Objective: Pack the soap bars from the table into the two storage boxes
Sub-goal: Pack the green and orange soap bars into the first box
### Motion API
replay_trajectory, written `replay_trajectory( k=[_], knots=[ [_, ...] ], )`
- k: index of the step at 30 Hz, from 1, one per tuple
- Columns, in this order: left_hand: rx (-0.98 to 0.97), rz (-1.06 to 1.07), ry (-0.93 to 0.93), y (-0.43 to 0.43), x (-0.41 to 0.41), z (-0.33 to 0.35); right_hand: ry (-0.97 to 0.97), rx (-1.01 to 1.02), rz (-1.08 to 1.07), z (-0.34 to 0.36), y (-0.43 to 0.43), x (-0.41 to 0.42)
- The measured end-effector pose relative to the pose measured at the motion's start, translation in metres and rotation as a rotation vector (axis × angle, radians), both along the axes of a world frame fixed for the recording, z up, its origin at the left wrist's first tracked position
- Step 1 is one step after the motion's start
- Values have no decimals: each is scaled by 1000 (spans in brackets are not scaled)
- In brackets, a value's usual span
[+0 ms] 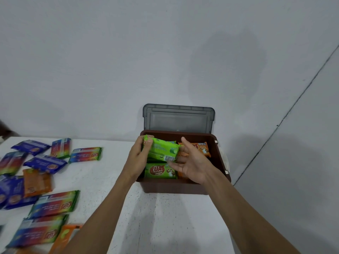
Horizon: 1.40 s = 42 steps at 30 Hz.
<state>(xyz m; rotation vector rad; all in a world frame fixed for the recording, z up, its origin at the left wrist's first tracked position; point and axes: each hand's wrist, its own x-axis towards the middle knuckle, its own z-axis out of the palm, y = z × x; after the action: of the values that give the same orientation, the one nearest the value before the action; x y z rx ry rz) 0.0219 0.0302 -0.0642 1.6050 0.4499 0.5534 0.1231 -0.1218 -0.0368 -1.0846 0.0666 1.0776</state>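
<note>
My left hand (141, 153) grips green bars (161, 150) over box (174, 187); right hand (190, 162) spread loose, steadying their end. I should lower them flat, stack square.

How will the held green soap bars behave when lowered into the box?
Probably stiff: the green soap bars hold their shape though the left hand grips one end. Smooth wrappers may slip; the right hand steadies the other end.

One storage box (174, 187), two hands (137, 158) (192, 165)
</note>
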Motion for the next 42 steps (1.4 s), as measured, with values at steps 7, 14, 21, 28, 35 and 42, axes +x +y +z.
replay_trajectory(
  k=[7,14,21,28,35,42],
  knots=[
    [-40,-154,96,-6,-2,9,-27,-9,-8,-10,4,2],
    [-60,9,42,0,0,4,-378,-189,108,-10,-3,8],
    [11,109,112,4,5,-5,-518,-278,173,-20,10,10],
    [-45,151,106,5,5,-8,-885,-602,272,-34,31,10],
    [-61,162,97,5,5,-9,-1379,-910,378,-38,33,7],
    [-98,178,81,4,2,-4,-1547,-986,397,-35,35,2]
  ],
)
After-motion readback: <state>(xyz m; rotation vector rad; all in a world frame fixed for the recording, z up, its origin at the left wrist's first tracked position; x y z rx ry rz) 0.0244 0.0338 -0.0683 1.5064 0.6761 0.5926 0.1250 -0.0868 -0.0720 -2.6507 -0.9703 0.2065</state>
